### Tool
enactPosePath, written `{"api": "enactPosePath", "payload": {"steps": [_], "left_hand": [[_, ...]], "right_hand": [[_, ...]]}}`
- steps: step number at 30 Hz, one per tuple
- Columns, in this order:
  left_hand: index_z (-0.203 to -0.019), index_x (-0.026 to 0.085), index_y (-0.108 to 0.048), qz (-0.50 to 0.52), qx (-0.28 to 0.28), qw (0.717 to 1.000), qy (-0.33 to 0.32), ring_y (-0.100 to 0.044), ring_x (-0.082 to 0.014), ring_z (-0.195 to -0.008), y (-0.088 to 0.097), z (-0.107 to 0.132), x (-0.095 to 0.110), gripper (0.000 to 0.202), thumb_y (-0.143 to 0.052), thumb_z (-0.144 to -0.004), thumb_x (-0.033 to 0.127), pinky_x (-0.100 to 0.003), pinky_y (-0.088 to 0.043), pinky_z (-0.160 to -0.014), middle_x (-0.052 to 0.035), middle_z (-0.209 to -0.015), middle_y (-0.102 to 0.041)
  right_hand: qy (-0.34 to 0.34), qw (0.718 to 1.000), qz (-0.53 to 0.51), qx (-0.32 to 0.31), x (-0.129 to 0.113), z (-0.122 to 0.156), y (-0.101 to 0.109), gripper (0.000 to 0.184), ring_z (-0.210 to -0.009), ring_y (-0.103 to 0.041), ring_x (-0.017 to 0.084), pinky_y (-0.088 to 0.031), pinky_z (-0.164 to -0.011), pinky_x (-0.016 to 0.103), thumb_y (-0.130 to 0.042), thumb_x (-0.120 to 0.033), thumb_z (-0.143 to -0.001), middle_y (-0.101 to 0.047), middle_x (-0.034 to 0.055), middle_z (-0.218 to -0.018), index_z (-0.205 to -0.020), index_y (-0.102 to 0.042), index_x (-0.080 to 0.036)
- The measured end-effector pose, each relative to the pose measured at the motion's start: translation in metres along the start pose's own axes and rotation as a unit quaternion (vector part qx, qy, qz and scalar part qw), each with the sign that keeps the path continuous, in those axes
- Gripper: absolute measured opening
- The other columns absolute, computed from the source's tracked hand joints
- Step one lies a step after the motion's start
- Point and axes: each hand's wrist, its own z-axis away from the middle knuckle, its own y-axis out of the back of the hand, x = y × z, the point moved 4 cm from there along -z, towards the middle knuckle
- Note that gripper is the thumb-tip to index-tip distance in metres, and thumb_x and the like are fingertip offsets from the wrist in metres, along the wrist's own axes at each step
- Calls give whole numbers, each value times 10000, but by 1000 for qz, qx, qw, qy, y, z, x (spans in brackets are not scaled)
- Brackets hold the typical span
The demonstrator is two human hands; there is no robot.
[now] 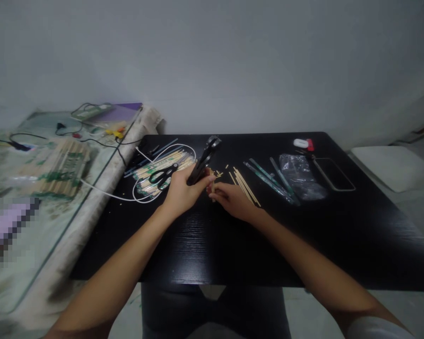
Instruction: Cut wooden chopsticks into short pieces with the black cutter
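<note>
My left hand (181, 190) is closed round the handles of a black plier-like tool (204, 160), whose head points up and away from me. My right hand (231, 197) is closed in a pinch on a short wooden stick (213, 187), held upright right beside the tool's handles. Both hands meet over the middle of a black table (233, 245). Loose wooden sticks (245, 184) and small cut bits (219, 173) lie just beyond my right hand.
Black scissors (163, 175) rest on a pile of wrapped chopsticks (155, 176) ringed by a white cable (127, 197). Green wrappers (268, 178), a crumpled plastic bag (300, 176), a phone (334, 173) and a white-red object (303, 143) lie right. A glass-topped table (49, 188) stands left.
</note>
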Motion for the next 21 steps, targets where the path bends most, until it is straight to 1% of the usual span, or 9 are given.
{"api": "enactPosePath", "payload": {"steps": [2,5,9,12,14,17,19,21], "left_hand": [[-838,191,-710,4,-6,1000,0,-659,-168,-780,0,0,0,162,-715,-894,344,-315,-525,-804,-22,-812,-719],[-863,187,-719,-2,-1,1000,4,-657,-172,-802,0,0,-1,163,-732,-876,349,-309,-521,-796,-26,-840,-716],[-887,195,-714,-1,-8,1000,5,-655,-172,-771,-2,1,-2,179,-728,-881,374,-309,-521,-773,-21,-822,-716],[-899,204,-719,-25,-22,999,-8,-663,-179,-779,2,1,4,172,-701,-902,375,-309,-516,-768,-20,-822,-722],[-946,210,-726,-65,-28,997,-24,-674,-187,-794,12,2,11,175,-661,-929,371,-308,-510,-774,-26,-862,-733],[-1098,201,-698,-188,-26,980,-59,-680,-213,-835,35,4,25,215,-616,-945,328,-327,-510,-810,-59,-969,-735],[-1296,194,-611,-277,-34,957,-75,-688,-262,-962,50,8,32,378,-613,-928,281,-370,-512,-892,-101,-1121,-722],[-1413,200,-528,-367,-59,924,-85,-655,-329,-1124,58,13,35,508,-602,-912,244,-436,-493,-975,-149,-1288,-670]], "right_hand": [[-14,998,-57,13,-5,-4,4,188,-973,-755,214,-596,-918,373,-688,-364,-939,-786,53,-1076,-1082,-721,-246],[-29,993,-107,30,-13,-11,10,241,-975,-765,224,-603,-953,398,-727,-425,-908,-798,44,-1029,-1071,-750,-250],[-25,994,-102,45,-18,-15,13,252,-928,-767,221,-609,-937,403,-709,-485,-918,-808,36,-959,-958,-790,-249],[-12,997,-57,55,-19,-14,13,218,-891,-762,220,-607,-885,381,-705,-449,-934,-814,28,-932,-912,-807,-257],[-18,997,-27,65,-19,-13,13,179,-857,-758,217,-600,-842,365,-714,-403,-937,-815,29,-924,-918,-816,-256],[-35,996,-12,80,-18,-12,12,130,-830,-754,212,-592,-801,352,-733,-345,-928,-818,36,-953,-945,-821,-251],[-36,996,-12,82,-19,-12,12,119,-820,-755,209,-588,-784,347,-734,-329,-927,-820,34,-959,-947,-821,-251],[-30,996,-11,82,-19,-12,11,121,-810,-757,206,-583,-771,340,-725,-329,-933,-822,25,-941,-945,-820,-256]]}}
